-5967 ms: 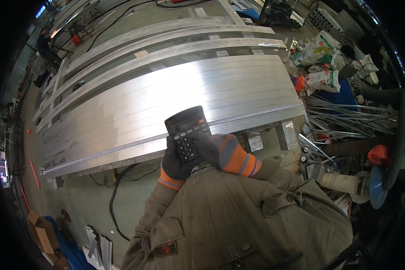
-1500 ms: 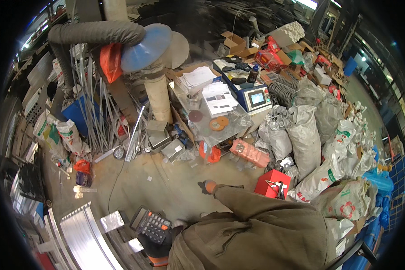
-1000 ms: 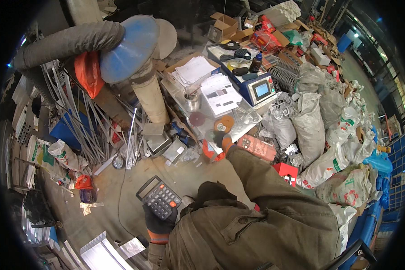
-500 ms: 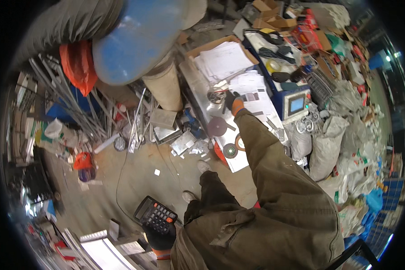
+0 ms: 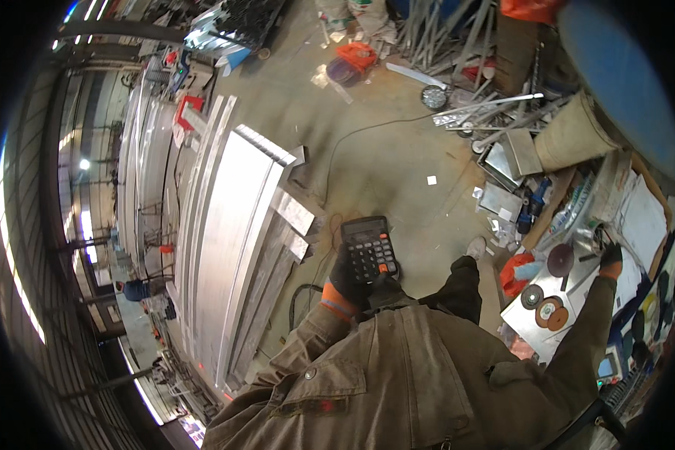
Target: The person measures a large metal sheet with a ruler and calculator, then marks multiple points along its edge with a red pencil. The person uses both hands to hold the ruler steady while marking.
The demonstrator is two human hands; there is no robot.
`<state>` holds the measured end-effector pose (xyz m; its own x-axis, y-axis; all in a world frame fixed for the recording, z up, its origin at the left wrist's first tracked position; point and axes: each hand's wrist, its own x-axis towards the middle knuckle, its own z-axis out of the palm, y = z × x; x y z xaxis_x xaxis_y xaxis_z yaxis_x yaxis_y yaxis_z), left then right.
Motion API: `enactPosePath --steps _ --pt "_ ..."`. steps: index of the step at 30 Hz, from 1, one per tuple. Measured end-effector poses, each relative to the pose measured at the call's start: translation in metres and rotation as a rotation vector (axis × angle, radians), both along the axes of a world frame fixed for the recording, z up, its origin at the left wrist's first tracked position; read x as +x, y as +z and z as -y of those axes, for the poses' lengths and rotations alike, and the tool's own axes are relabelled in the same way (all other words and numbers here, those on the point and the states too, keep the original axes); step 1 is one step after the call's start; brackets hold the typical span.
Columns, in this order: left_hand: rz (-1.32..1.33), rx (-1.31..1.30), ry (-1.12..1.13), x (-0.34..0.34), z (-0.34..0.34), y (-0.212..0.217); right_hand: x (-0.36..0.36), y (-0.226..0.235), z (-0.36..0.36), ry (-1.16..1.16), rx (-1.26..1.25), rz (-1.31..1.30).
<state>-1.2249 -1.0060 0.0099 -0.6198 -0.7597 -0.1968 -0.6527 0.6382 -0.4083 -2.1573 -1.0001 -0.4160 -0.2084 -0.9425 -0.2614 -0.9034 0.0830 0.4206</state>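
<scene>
My left hand [image 5: 345,279], in a dark glove with an orange cuff, is closed round a black calculator [image 5: 369,246] with grey and orange keys, held above the floor. At the far right my right hand [image 5: 612,256], gloved alike, reaches to a cluttered worktable [image 5: 559,300]. It is beside a round metal container [image 5: 601,234] and over white papers [image 5: 642,217]; its fingers are too dark and small to read. Near it on the table lie a dark maroon disc [image 5: 560,260], a black grinding disc [image 5: 532,297] and brown discs [image 5: 549,312].
Long silvery metal profiles [image 5: 229,217] are stacked at left. Metal offcuts [image 5: 457,45] lean at the top beside a beige bucket-like container [image 5: 577,135]. A thin cable [image 5: 352,133] crosses the floor [image 5: 397,165]. A person [image 5: 136,289] is far left. A blue drum-like object [image 5: 622,75] stands upper right.
The view has swung left, so the worktable now lies at the right edge and the metal stack is in full view. The calculator stays in my left hand; my right arm still reaches to the table.
</scene>
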Motion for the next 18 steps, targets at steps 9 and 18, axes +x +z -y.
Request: enactPosePath --steps 9,18 --pt "3.525 -0.384 -1.682 0.229 -0.016 -0.014 0.136 0.102 -0.099 -0.717 -1.024 0.894" --pt "3.696 0.374 -2.179 0.545 0.028 -0.103 0.555 0.108 -0.141 -0.99 -0.562 1.598"
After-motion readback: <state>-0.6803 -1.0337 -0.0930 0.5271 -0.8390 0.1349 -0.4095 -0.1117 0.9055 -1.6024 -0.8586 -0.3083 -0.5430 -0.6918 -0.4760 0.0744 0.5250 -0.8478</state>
